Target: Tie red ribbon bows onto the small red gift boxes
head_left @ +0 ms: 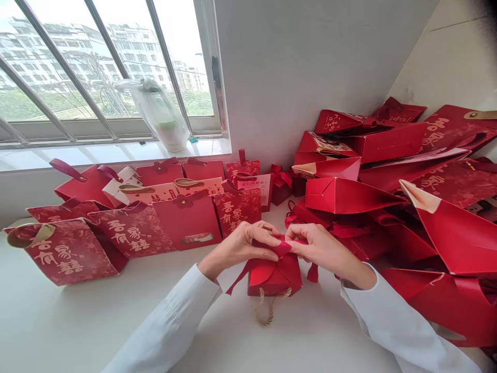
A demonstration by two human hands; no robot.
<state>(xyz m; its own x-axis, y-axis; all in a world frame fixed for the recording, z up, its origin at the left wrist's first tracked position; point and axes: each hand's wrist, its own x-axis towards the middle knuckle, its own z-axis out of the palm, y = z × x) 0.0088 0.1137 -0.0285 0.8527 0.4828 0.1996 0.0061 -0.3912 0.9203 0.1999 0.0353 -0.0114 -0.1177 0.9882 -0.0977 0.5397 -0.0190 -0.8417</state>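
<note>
A small red gift box (267, 278) stands on the white table in front of me, its curved top flaps folded together. A twisted beige rope handle (264, 320) hangs from its near side onto the table. Above the lid, my left hand (254, 242) pinches a dark red ribbon (284, 248) between thumb and fingers. Close against it, my right hand (313, 243) is closed on the same ribbon. One ribbon tail slants down to the left of the box, and another end hangs on the right. My fingers hide part of the ribbon where it crosses.
Several printed red gift bags (132, 233) stand in rows at the left, below the barred window. On the right lies a heap of red boxes and bags (345, 196), close to my right arm. A plastic-wrapped vase-like container (165, 122) stands on the windowsill (209, 147).
</note>
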